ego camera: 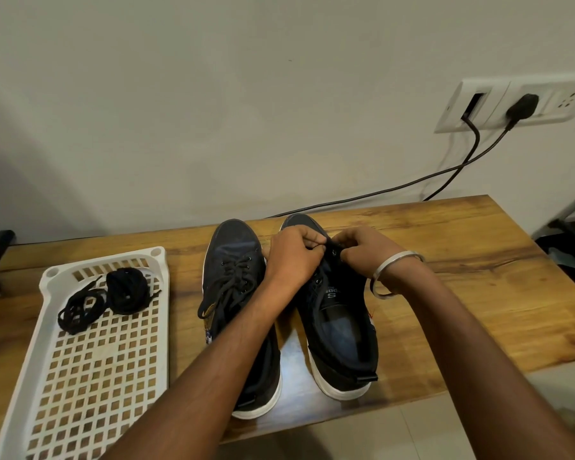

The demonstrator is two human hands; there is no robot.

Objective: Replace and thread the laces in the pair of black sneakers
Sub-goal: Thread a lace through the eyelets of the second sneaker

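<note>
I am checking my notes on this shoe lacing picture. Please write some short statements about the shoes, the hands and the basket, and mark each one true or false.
1. Both hands work at the front eyelets of the right sneaker. True; the left hand and the right hand meet there.
2. The left sneaker has no lace. False; a black lace is threaded through it.
3. The white basket lies left of the shoes. True.
4. The basket holds a pair of scissors. False; it holds black laces.
5. The bangle is on the left wrist. False; it is on the right wrist.
</note>
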